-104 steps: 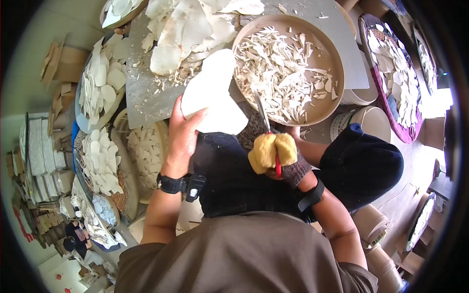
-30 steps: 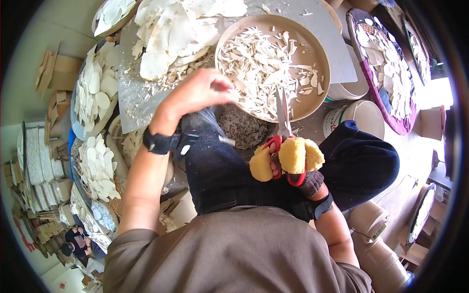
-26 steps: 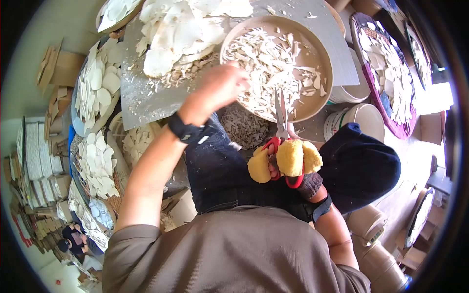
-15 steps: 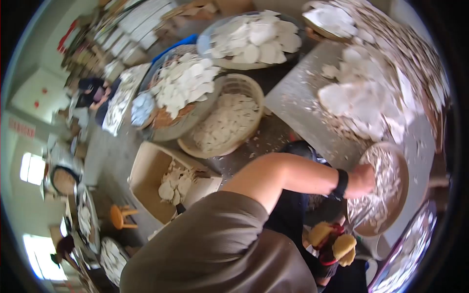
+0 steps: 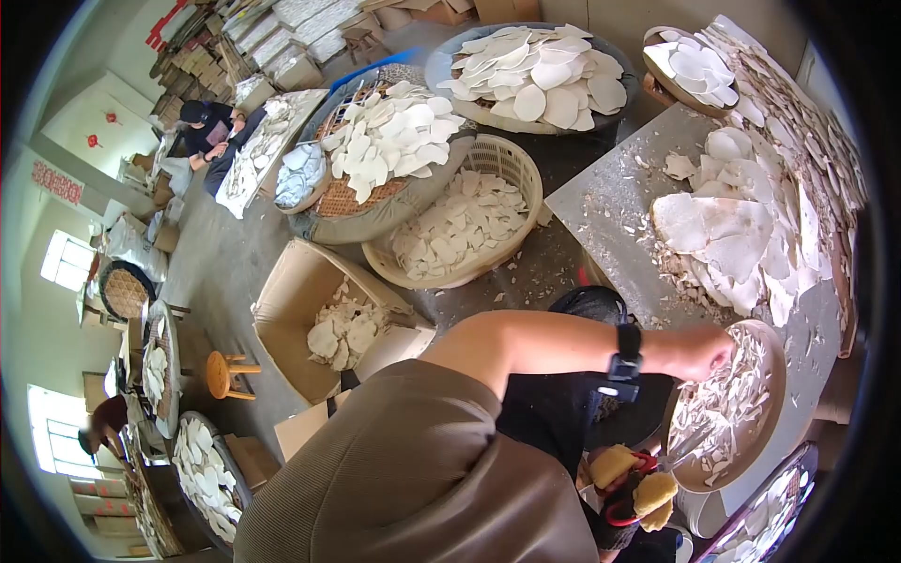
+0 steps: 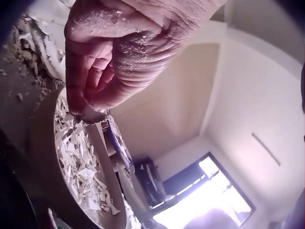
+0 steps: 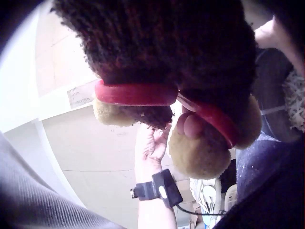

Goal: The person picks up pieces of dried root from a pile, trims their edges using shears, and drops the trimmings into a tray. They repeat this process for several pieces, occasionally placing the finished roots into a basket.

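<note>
My left hand (image 5: 699, 354) is over the near edge of a round tan tray (image 5: 775, 394), which holds a heap of narrow white chips (image 5: 723, 399). In the left wrist view the thumb and finger of that hand (image 6: 126, 52) pinch a small pale chip (image 6: 93, 114) above the tray. Pale crumbs stick to its skin. Below the tray my right hand (image 7: 167, 52), in a dark knit glove, grips scissors (image 5: 690, 445) with red handles wrapped in yellow padding (image 5: 655, 492). The blades reach over the tray's rim, pointing into the chips.
Large pale sheets (image 5: 723, 235) lie piled on a grey board (image 5: 601, 202) behind the tray. To the left stand a cream plastic basket (image 5: 526, 174) of flat pieces, a cardboard box (image 5: 291, 310) and a small wooden stool (image 5: 219, 375). Another person (image 5: 208, 136) sits farther back.
The white sheet held by my left hand earlier is no longer in it, and that hand has moved to the tray. The head view has swung left. The right hand keeps hold of the scissors.
</note>
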`<state>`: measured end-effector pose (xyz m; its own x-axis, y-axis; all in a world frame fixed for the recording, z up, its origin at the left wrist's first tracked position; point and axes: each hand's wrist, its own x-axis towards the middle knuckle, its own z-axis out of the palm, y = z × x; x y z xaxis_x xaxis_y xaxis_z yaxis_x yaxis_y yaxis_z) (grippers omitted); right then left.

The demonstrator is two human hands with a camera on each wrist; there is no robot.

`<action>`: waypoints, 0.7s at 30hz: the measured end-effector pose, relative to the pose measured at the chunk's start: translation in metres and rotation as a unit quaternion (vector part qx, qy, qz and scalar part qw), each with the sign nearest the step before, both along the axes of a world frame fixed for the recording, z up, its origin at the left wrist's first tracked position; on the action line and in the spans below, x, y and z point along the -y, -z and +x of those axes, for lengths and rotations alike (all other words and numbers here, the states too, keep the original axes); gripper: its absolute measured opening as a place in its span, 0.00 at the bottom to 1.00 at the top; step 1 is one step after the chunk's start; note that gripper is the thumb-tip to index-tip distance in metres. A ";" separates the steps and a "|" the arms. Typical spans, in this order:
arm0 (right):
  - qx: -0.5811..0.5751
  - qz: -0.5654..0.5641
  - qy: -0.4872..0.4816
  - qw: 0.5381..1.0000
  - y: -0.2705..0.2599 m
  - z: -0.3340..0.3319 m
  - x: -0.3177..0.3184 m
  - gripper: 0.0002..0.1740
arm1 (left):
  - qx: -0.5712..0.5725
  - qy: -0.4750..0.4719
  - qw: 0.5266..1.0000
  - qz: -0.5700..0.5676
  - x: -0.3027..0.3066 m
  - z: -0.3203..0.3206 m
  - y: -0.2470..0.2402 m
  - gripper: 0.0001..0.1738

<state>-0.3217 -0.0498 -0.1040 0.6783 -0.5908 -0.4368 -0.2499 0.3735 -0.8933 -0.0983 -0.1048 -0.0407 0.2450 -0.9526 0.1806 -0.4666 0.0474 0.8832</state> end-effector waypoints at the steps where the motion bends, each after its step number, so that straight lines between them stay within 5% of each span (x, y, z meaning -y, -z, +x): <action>1: 0.005 0.003 -0.001 1.000 0.001 0.001 0.000 0.25 | -0.056 0.015 0.998 -0.026 -0.004 0.008 0.007 0.08; 10: 0.001 0.005 0.022 1.000 0.000 -0.001 -0.001 0.25 | -0.048 -0.031 0.996 0.074 -0.073 0.037 0.004 0.07; 13: 0.010 0.012 0.043 0.999 -0.005 -0.009 -0.001 0.25 | -0.248 -0.057 0.962 0.097 -0.074 0.029 0.005 0.05; 16: 0.058 0.061 0.106 0.991 -0.015 -0.028 -0.005 0.25 | -0.383 -0.024 0.923 0.039 -0.074 0.028 0.015 0.15; 20: 0.338 0.377 0.244 0.827 -0.031 -0.033 -0.022 0.25 | -0.514 -0.045 0.855 0.052 -0.073 0.023 0.011 0.19; 21: 0.300 0.289 0.206 0.885 -0.030 -0.028 -0.019 0.25 | -0.521 -0.079 0.848 0.059 -0.071 0.017 0.007 0.18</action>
<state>-0.3493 -0.0305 -0.0740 0.6701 -0.6370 -0.3810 0.4687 0.7611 -0.4483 -0.0812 -0.0339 -0.0473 0.3387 -0.8898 -0.3059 0.5783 -0.0596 0.8137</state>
